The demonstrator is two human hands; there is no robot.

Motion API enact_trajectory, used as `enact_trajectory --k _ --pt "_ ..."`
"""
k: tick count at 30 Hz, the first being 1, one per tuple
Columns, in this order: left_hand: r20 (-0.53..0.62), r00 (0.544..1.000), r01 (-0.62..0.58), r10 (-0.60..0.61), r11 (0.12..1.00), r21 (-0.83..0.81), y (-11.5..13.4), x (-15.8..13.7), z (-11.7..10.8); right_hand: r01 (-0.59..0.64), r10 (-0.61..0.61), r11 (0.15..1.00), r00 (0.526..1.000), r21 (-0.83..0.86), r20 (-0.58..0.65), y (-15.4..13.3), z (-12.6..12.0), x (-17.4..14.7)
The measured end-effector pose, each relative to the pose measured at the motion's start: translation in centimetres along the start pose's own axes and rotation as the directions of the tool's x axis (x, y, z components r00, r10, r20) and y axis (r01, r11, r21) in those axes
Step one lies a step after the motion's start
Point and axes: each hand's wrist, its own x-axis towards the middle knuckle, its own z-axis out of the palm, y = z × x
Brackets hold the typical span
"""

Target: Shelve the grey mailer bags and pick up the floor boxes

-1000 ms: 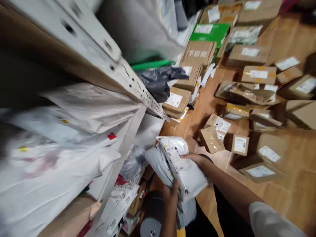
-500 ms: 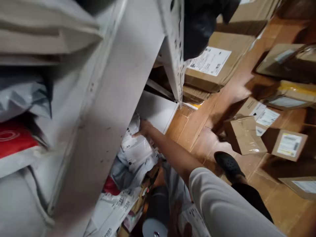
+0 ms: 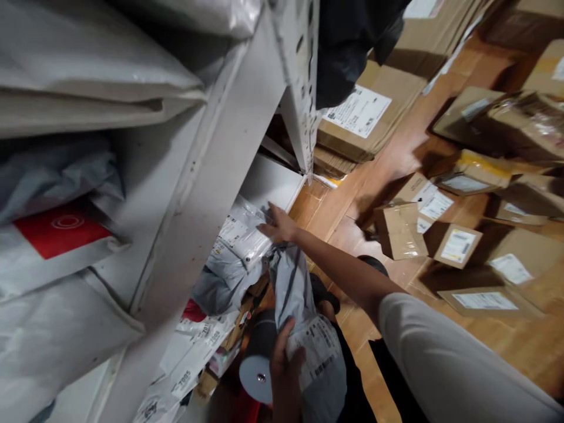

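My right hand reaches out to the low shelf with fingers spread, resting on a white plastic mailer that lies on a heap of other mailers there. It grips nothing. Near the bottom edge my left hand is closed around a bunch of grey plastic mailers; the lowest one carries a printed label. My right arm in a light sleeve crosses the lower right of the view.
A white metal rack upright runs diagonally, with bagged parcels on the shelves at left. Several labelled cardboard boxes lie across the wooden floor at right. A grey roll sits beside my left hand.
My right hand set the white mailer on the low shelf and has drawn back a little to its edge. My left hand has lifted the grey mailers into view. The camera has dropped and swung left.
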Motion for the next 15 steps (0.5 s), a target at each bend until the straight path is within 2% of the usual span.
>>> enact_trajectory --k 2,4,5,6,8,9,11,13,15 --pt "0.039 0.999 0.032 -0.026 0.986 -0.164 0.6 -0.3 0.3 -0.115 0.123 0.989 0.989 0.091 -0.083 2.1 -3.6 -5.5" --pt "0.072 0.996 0.066 -0.049 0.961 -0.269 1.6 -0.3 0.6 -0.276 0.297 0.945 0.949 0.175 -0.109 3.7 -6.1 -12.0" --pt "0.090 0.995 0.077 -0.053 0.953 -0.294 2.2 -0.3 0.7 -0.351 0.371 0.909 0.927 0.226 -0.054 4.1 -6.9 -15.4" --pt "0.106 0.993 0.082 -0.052 0.949 -0.306 2.9 -0.2 0.9 -0.405 0.407 0.871 0.912 0.278 0.052 4.2 -7.3 -18.7" --pt "0.121 0.992 0.069 -0.031 0.945 -0.319 4.5 -0.3 1.5 -0.470 0.379 0.783 0.880 0.408 0.286 3.5 -7.2 -24.5" --pt "0.118 0.993 0.048 -0.010 0.943 -0.328 5.4 -0.4 2.0 -0.473 0.293 0.703 0.873 0.531 0.391 2.8 -6.8 -26.9" --pt "0.094 0.995 -0.009 0.045 0.936 -0.351 7.1 -0.9 3.1 -0.392 0.155 0.611 0.911 0.688 0.382 1.2 -5.6 -29.9" --pt "0.051 0.990 -0.106 0.130 0.939 -0.326 8.7 -1.4 4.2 -0.265 0.132 0.617 0.963 0.741 0.235 -0.1 -4.6 -30.6" --pt "0.002 0.957 -0.287 0.291 0.943 -0.167 10.2 -0.8 4.6 -0.175 0.170 0.669 0.982 0.722 0.080 -1.0 -4.3 -29.5"
